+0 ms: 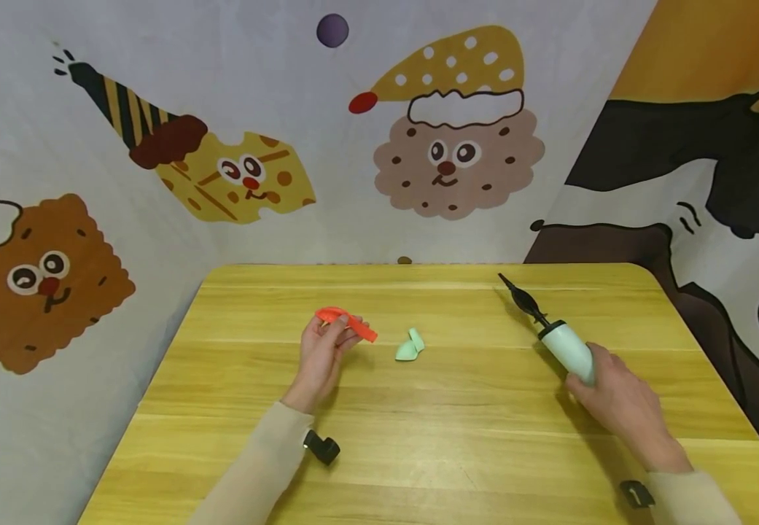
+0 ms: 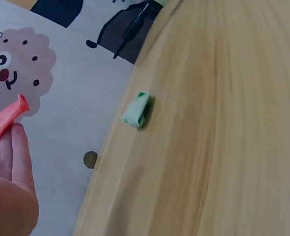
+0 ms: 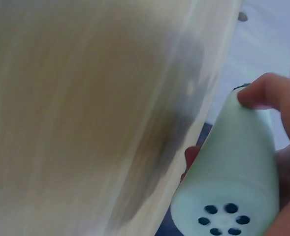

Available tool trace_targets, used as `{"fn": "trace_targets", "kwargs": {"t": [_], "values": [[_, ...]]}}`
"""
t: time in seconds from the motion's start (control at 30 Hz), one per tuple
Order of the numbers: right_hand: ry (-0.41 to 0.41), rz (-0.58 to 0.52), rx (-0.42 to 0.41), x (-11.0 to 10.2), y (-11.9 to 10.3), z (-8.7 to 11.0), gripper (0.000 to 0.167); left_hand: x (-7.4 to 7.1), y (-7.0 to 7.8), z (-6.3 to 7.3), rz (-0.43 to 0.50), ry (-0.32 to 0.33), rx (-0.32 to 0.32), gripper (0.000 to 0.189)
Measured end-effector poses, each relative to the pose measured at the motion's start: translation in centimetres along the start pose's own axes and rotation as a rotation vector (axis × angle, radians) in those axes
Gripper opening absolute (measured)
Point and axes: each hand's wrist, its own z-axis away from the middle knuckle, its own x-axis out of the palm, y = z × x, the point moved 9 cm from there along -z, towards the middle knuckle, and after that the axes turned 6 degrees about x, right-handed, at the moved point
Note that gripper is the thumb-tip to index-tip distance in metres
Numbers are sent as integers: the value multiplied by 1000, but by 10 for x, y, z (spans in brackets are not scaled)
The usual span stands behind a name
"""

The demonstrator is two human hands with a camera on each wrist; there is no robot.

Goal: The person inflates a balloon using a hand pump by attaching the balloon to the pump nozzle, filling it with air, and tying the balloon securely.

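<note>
Between left fingers (image 2: 21, 155), pinched red balloon (image 1: 356, 325), neck (image 1: 369, 335) rightward; around diagonal pump (image 1: 568, 350), right fingers (image 3: 267, 92).

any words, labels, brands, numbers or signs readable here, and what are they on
None: no readable text, number or sign shows in any view.
The pump in the right hand has no lettering on the sides that show.
The red balloon in the left hand and the green balloon show none either.
The backdrop bears only drawings.
</note>
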Motion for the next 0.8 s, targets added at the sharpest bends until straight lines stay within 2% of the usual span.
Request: {"fn": "trace_targets", "kwargs": {"t": [0.2, 0.47, 0.8], "values": [[2, -63, -72, 3, -31, 15, 69, -1, -3, -1, 63, 75, -26, 6], [-4, -121, -127, 13, -67, 34, 78, 3, -4, -1, 126, 140, -55, 5], [51, -136, -270, 21, -105, 51, 63, 9, -6, -2, 165, 199, -91, 8]]}}
